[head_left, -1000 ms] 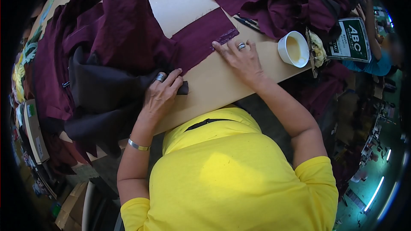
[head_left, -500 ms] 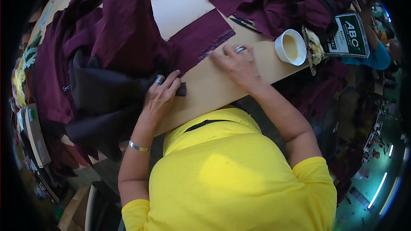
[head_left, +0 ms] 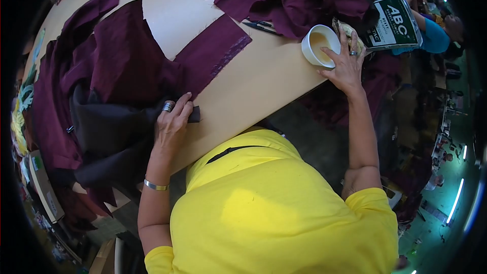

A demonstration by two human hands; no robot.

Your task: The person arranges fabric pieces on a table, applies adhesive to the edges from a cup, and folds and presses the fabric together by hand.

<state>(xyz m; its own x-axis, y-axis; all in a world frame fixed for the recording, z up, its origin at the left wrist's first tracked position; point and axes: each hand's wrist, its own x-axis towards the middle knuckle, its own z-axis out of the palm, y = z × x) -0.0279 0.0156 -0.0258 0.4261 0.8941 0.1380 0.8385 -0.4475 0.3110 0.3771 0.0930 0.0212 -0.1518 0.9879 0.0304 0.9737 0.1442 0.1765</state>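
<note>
Pressing left hand (head_left: 172, 121): palm down, fingers slightly bent and close together, lying on the folded end of the dark charcoal cloth (head_left: 109, 116); whether it pinches the fabric cannot be told.
Reaching right hand (head_left: 347, 68): fingers spread apart at the round white bowl (head_left: 307, 53), one fingertip over the rim and inside, the thumb near the near side; whether that fingertip touches the pale tan liquid (head_left: 317, 40) is unclear.
Maroon cloth strip (head_left: 208, 50): lying flat on the tan desk (head_left: 253, 81), far and right of the left hand, a rough, shiny purple band (head_left: 227, 57) along its right part.
Loose maroon cloth (head_left: 124, 53): bunched at the left, just beyond the dark charcoal cloth.
White bowl's place: near the right desk edge, beside a pale yellowish lump (head_left: 349, 27).
Green-and-white ABC container (head_left: 396, 23): tilted, right of the lump.
Dark slender tool (head_left: 262, 27): between the strip and the crumpled maroon heap (head_left: 284, 0) at the far right.
Co-worker's turquoise sleeve (head_left: 433, 38): behind the container, right.
</note>
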